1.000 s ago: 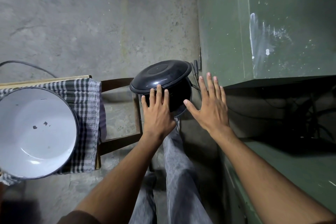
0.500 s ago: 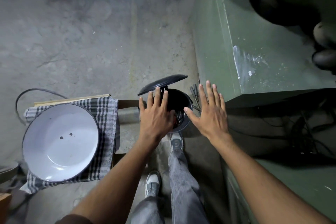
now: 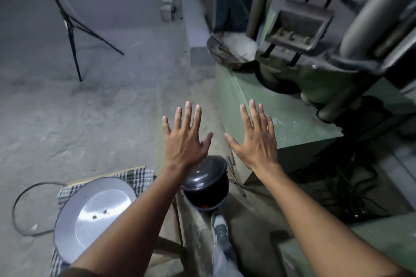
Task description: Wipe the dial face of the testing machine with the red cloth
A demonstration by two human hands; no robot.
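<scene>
My left hand (image 3: 185, 139) and my right hand (image 3: 256, 141) are held out flat in front of me, palms down, fingers spread, holding nothing. Below them a black lidded pot (image 3: 206, 184) stands on a stool; a trace of red shows at its lower rim. The green testing machine (image 3: 288, 119) fills the right side, with dark columns and a grey block above its base. No dial face is in view. No red cloth is plainly visible.
A white enamel basin (image 3: 94, 216) sits on a checked cloth (image 3: 139, 177) at lower left. A black tripod (image 3: 72, 29) stands on the concrete floor at upper left. A cable (image 3: 16, 207) loops on the floor. A bowl of white material (image 3: 236, 48) rests on the machine. My shoe (image 3: 219, 225) is below the pot.
The view has tilted upward, showing the machine's columns and the tripod. Both hands have lifted away from the pot and spread flat; the pot's lid, tilted up before, now lies down on it.
</scene>
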